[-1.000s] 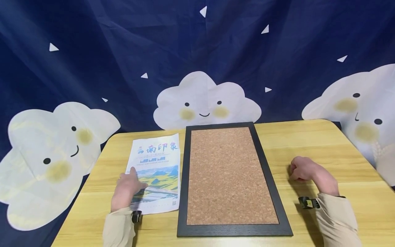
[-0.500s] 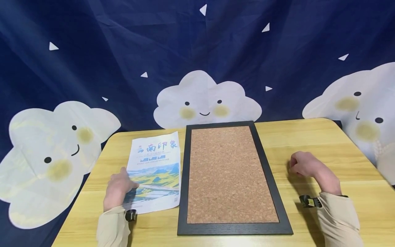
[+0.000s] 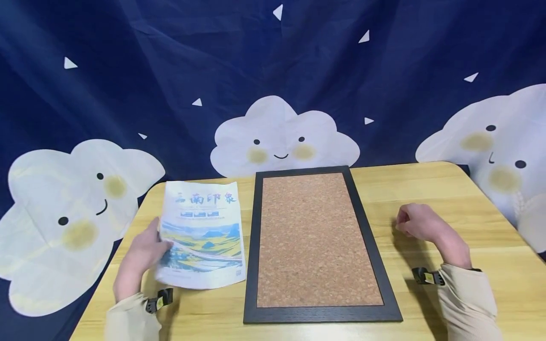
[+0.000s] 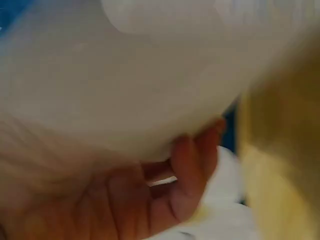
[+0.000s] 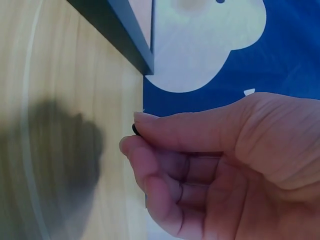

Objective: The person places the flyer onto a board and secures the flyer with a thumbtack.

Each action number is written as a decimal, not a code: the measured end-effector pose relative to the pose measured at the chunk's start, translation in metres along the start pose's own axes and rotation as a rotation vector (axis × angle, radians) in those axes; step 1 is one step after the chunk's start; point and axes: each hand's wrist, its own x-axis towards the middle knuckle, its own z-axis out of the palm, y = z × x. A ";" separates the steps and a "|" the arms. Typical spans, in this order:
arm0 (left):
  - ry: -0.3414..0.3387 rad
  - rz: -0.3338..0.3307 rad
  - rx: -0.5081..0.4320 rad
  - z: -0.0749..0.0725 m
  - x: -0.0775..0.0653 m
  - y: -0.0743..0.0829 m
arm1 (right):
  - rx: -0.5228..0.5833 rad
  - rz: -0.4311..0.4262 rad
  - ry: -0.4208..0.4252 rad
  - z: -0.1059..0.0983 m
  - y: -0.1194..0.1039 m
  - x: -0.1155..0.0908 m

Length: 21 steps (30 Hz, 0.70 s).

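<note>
Poster [image 3: 204, 239] shifted leftward, lifted, gripped by left hand [image 3: 142, 251]

We find the head view bright and even, with soft shadows beneath both sleeves on the surface [image 3: 324, 332], so the light comes from above. A pale sheen lies along its near edge. The paper [image 3: 202, 280] looks smeared, its lettering washed out. In the left wrist view we get dimness and heavy blur, even on the left fingers [image 4: 189, 165]. The right fingers [image 5: 159, 197] show clearer to us, beside a broad dark shadow.
</note>
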 end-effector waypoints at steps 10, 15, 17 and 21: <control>0.503 0.265 0.004 -0.012 -0.066 0.076 | 0.026 0.010 0.028 -0.003 -0.010 -0.001; 0.567 0.379 -0.162 0.000 -0.073 0.108 | 0.011 0.000 0.054 -0.003 -0.011 -0.001; 0.535 0.414 -0.253 0.013 -0.068 0.121 | 0.008 -0.003 0.068 -0.004 -0.010 -0.001; 0.438 0.431 -0.408 0.052 -0.050 0.143 | -0.004 -0.014 0.101 -0.004 -0.010 -0.001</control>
